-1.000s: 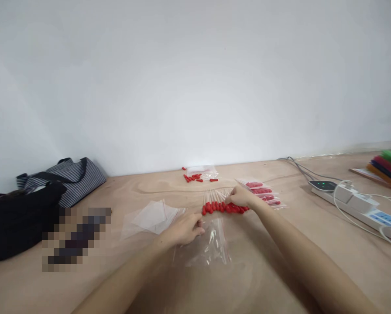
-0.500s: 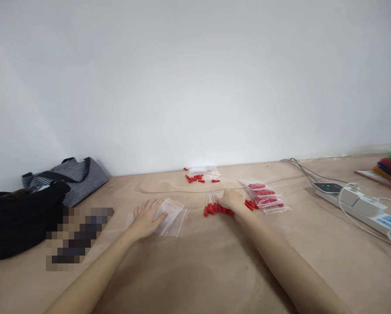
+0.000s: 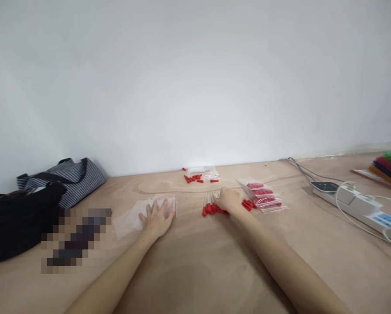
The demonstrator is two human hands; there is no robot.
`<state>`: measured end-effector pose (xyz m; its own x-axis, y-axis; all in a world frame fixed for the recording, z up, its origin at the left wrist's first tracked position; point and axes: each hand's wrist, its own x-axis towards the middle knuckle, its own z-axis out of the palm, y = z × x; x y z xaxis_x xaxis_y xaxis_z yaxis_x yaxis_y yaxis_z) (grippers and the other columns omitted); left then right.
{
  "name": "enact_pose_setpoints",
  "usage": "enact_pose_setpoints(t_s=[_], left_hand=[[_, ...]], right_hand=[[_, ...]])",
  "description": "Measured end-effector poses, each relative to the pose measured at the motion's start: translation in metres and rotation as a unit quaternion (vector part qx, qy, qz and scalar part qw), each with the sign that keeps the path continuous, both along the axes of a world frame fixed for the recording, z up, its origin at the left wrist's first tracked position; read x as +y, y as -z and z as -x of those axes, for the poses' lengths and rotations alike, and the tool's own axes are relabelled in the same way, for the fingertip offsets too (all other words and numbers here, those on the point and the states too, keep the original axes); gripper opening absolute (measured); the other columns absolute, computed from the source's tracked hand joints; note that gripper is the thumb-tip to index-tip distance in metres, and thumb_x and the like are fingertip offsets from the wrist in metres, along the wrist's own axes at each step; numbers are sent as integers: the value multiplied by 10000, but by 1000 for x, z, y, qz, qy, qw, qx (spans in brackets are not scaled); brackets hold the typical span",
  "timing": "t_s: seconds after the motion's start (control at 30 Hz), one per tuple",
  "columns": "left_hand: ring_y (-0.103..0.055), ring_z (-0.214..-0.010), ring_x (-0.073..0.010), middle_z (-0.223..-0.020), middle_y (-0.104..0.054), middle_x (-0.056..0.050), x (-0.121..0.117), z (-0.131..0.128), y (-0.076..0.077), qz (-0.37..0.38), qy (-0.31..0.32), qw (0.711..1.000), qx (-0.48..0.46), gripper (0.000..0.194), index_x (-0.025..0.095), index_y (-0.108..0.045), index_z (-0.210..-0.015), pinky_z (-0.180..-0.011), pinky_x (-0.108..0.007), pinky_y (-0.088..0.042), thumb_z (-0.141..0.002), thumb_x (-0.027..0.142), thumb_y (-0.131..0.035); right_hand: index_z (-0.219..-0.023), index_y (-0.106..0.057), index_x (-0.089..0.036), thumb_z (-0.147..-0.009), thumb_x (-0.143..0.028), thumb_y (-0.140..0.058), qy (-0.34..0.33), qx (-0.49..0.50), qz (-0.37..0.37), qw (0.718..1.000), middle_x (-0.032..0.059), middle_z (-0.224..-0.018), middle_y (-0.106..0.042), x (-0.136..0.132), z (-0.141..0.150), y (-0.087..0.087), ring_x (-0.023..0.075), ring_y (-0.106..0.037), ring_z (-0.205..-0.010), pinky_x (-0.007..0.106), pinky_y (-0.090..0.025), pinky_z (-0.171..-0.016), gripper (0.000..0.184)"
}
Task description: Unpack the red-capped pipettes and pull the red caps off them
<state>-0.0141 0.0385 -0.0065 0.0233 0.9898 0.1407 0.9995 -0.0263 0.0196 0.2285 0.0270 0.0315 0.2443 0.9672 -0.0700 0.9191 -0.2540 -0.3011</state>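
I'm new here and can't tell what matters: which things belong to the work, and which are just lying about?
Apparently in use:
Clear flat bags, under the left hand
Red-ended sticks, at the right hand
Bags holding red pieces
Loose red pieces

Probably just lying about:
Striped bag
Black fabric
Power strip
Coloured stack

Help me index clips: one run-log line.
left hand: on clear zip bags | right hand: at red-bulbed droppers | filled bags: beside droppers

Looks like a makeshift packing spot I'm viewing here, room type unclear: a broad wooden tabletop [image 3: 189, 270] against a plain pale wall [image 3: 195, 87], clear zip bags [image 3: 130, 218] laid out, and a white power strip [image 3: 362, 211] with chargers along the right edge.
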Motion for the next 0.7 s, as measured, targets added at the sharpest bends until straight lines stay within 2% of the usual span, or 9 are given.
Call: enact_pose_setpoints(t_s=[0.1,0.17,0.33,0.43,0.53,0.63,0.7], left_hand=[[-194,-1258,-332,-1334,-342,-141,-5,-2,2,-105,35,993,32,492,207,-410,-1256,-953,-582,-127,-825,424,-317],[-229,-1247,-293,-1295,-399,-120,-11,-4,3,-148,67,985,47,444,213,-466,-1207,-981,-554,-95,-829,400,-328],[-299,-1206,-292,-1248,-454,-124,-18,-4,5,-158,84,983,41,429,202,-511,-1161,-980,-555,-95,-827,413,-343],[-302,-1203,-294,-1245,-459,-125,-19,-1,6,-153,76,985,32,427,201,-519,-1152,-977,-557,-96,-823,418,-353],[-308,-1202,-292,-1242,-465,-120,-19,1,5,-143,77,986,32,425,206,-523,-1146,-977,-552,-105,-819,421,-358],[-321,-1196,-291,-1231,-473,-119,-20,0,4,-133,78,988,28,423,209,-518,-1147,-974,-556,-116,-820,420,-354],[-330,-1190,-292,-1226,-478,-117,-20,0,4,-121,75,990,23,420,212,-519,-1142,-970,-559,-127,-821,426,-353]], right_hand=[[-935,-613,-134,-715,-286,-485,5,-9,-15,1000,158,-957,-627,0,3,0,279,-584,-906,347,-434,-703,296],[-908,-621,-148,-718,-321,-487,4,-8,-22,1000,140,-933,-638,0,4,2,268,-591,-886,340,-435,-696,290],[-879,-628,-184,-712,-400,-496,26,-4,-52,998,97,-912,-648,1,-11,-2,243,-593,-864,317,-427,-687,304],[-896,-628,-211,-745,-431,-441,75,-7,-78,994,85,-952,-637,0,-48,-8,249,-573,-906,329,-416,-705,326],[-906,-631,-202,-749,-437,-430,135,-10,-89,987,108,-973,-626,-5,-98,-7,265,-551,-948,335,-409,-727,347],[-978,-608,-142,-733,-461,-447,194,-10,-86,977,168,-1029,-594,-10,-142,6,301,-516,-1003,375,-393,-773,433],[-987,-602,-114,-734,-494,-430,214,1,-78,974,187,-1000,-601,-9,-160,18,303,-523,-992,393,-385,-787,488]])
